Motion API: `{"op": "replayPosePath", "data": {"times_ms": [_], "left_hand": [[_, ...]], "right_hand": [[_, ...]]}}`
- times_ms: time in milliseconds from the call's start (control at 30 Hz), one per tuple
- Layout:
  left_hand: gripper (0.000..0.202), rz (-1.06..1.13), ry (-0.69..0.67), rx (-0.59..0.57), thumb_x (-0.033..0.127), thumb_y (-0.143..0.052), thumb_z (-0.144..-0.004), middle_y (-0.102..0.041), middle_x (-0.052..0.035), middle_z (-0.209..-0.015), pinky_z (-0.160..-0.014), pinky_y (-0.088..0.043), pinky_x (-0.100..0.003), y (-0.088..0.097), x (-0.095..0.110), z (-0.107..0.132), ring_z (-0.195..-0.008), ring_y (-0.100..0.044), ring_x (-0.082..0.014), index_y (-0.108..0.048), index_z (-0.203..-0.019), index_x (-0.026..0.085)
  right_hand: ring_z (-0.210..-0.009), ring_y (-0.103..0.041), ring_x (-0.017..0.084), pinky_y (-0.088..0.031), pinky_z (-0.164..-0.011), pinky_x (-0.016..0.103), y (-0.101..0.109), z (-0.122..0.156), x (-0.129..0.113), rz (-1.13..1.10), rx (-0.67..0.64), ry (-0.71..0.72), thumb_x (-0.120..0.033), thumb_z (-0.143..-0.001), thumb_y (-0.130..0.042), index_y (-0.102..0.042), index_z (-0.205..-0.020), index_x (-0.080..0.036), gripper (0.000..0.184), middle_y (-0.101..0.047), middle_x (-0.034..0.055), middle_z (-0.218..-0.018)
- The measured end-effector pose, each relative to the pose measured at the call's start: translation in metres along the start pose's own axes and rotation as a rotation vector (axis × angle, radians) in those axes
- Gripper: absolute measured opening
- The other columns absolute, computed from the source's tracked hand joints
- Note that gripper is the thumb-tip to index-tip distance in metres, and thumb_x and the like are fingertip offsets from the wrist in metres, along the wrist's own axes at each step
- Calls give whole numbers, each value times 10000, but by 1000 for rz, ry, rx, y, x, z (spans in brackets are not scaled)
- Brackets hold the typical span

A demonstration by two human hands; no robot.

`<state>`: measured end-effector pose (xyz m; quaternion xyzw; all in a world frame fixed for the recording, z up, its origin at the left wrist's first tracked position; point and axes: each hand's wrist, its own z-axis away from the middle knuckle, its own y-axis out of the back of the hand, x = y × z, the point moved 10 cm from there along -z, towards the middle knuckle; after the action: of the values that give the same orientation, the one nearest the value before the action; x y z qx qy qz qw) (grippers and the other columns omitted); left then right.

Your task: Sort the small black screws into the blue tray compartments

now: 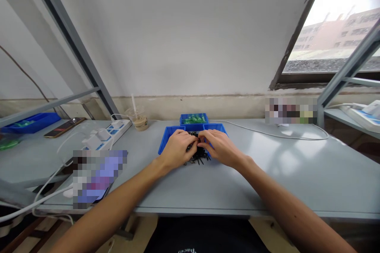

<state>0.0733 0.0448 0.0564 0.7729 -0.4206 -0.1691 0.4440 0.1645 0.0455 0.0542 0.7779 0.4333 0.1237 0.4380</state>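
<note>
My left hand [178,148] and my right hand [219,147] meet at the middle of the grey table [267,174], fingertips together over a pile of small black parts [198,157]. The fingers of both hands pinch at small black pieces; what exactly each one grips is too small to tell. Just behind the hands lie two blue trays side by side, the left tray [166,134] and the right tray [218,127]. A third blue tray [194,118] with green parts sits farther back, near the wall.
A white power strip [107,133] with cables and a plastic cup with a straw [139,119] stand at the back left. A phone [64,126] and another blue tray [31,122] lie far left. A white cable [273,134] crosses the table on the right. Metal frame posts rise at both sides.
</note>
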Motion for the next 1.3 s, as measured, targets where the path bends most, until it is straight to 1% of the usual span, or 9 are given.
{"op": "replayPosePath", "data": {"times_ms": [167,467,567,700,800,933,1133,1200,1300], "left_hand": [[230,-11,2,-3,242,-462,-1017,-729,-32,-834,-875,-443,-373,0,0,0,-796,-645,-181,-655,-904,187],[237,-7,-14,27,254,-479,-1027,-734,-24,-838,-872,-440,-370,2,0,0,-793,-643,-175,-683,-929,186],[221,18,9,97,294,-496,-1043,-769,-26,-940,-894,-443,-375,8,-3,1,-860,-666,-182,-695,-1024,199],[199,-16,46,161,272,-508,-1040,-776,-33,-1031,-916,-444,-383,15,-9,1,-917,-665,-192,-691,-1065,199],[193,-123,31,105,239,-513,-1025,-768,-43,-973,-901,-437,-393,9,-12,1,-896,-640,-207,-698,-1055,193],[209,-181,-38,-31,243,-504,-1030,-744,-54,-936,-907,-425,-392,-6,-8,1,-908,-624,-213,-704,-1055,190],[226,-131,-241,-212,255,-496,-1045,-731,-49,-925,-902,-410,-369,-23,18,6,-924,-614,-206,-712,-1079,195],[206,-119,-284,-259,251,-516,-1040,-736,-32,-918,-899,-403,-365,-25,25,8,-913,-610,-202,-715,-1072,209],[141,-104,-308,-289,256,-582,-1010,-740,-18,-895,-885,-395,-359,-24,29,11,-893,-615,-198,-718,-1027,222]], "right_hand": [[-839,-629,184,-426,-775,310,-4,1,0,11,-9,30,-208,-1065,-458,-556,-1031,-215,104,-707,41,-955],[-761,-605,174,-396,-738,304,-3,-1,2,72,-15,-29,-258,-1076,-458,-563,-1006,-211,135,-710,28,-889],[-777,-613,185,-418,-761,317,16,-1,10,80,80,-48,-253,-1070,-450,-576,-994,-215,151,-707,35,-878],[-851,-628,211,-457,-806,341,71,10,39,74,419,-179,-265,-1042,-487,-595,-1007,-224,121,-704,61,-943],[-845,-613,217,-459,-812,354,90,17,53,100,528,-210,-260,-1028,-499,-595,-999,-225,106,-679,56,-909],[-839,-576,227,-431,-834,386,86,15,54,154,474,-187,-253,-1028,-485,-606,-958,-227,142,-667,55,-883],[-938,-573,251,-412,-873,410,73,13,50,207,439,-204,-262,-1016,-528,-623,-1032,-229,102,-698,65,-981],[-924,-577,248,-422,-874,417,74,12,44,204,459,-203,-260,-1019,-531,-623,-1031,-226,99,-698,65,-971],[-884,-589,238,-442,-875,428,89,14,30,188,515,-165,-245,-1025,-526,-626,-965,-229,118,-697,60,-933]]}}
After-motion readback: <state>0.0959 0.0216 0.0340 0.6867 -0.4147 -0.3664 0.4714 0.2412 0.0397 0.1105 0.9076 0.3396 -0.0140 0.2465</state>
